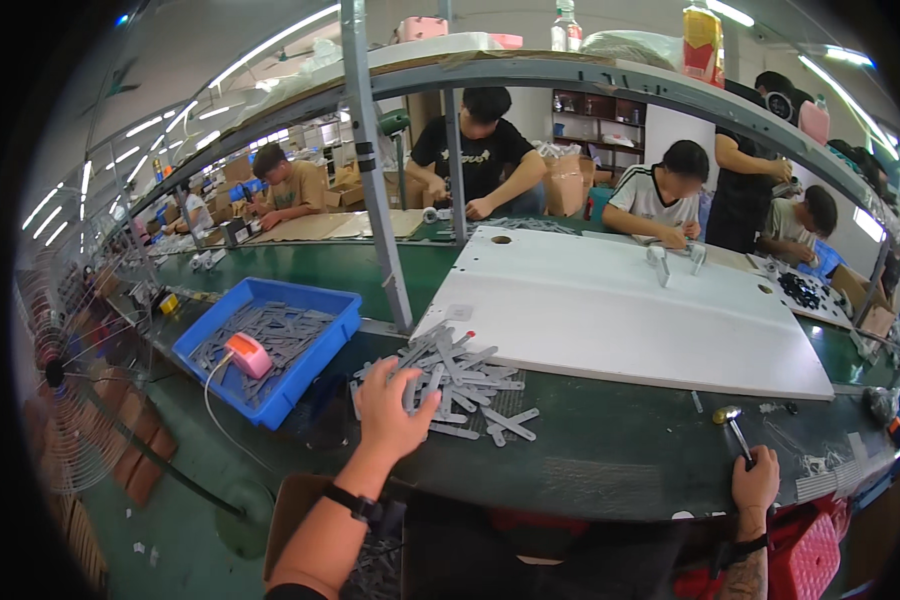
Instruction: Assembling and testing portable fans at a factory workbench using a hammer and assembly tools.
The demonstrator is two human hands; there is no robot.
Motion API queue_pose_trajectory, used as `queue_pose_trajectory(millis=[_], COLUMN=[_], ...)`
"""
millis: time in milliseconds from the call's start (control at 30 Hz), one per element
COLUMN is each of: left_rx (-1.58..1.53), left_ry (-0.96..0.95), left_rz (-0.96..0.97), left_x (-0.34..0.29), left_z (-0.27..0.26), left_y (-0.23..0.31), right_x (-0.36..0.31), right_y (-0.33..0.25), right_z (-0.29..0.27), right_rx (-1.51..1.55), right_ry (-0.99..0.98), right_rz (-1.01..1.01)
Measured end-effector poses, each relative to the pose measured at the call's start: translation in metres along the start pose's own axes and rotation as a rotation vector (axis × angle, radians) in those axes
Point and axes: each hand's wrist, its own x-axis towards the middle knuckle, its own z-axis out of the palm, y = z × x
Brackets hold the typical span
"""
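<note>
My left hand (392, 412) is at the near left edge of a pile of flat grey strips (460, 375) with rounded ends. Its thumb and fingers are apart, and some strips show between them; none is plainly gripped. Near the front edge of the green bench, on the right, my right hand (757, 478) is closed around the dark handle of a small hammer (737, 436). The hammer's brass-coloured head points away from me, over the bench top.
Left of the pile, a blue tray (275, 408) holds more strips and a pink corded device (249, 355). A large white board (630, 320) lies beyond the pile. A grey metal post (375, 170) rises behind it. Several people work across the bench. A fan (55, 372) stands far left.
</note>
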Motion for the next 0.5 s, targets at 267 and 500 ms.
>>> queue_pose_trajectory(millis=[267, 500], left_rx=[0.081, 0.051], left_ry=[-0.547, -0.541], left_rz=[-0.194, -0.153], left_x=[0.13, 0.109], left_z=[0.076, 0.091], left_y=[-0.011, -0.034], right_x=[-0.001, 0.003], right_y=[-0.004, -0.008], right_z=[-0.001, -0.004], right_rx=[-0.004, 0.02], right_ry=[-0.012, -0.041], right_rz=[0.043, 0.036])
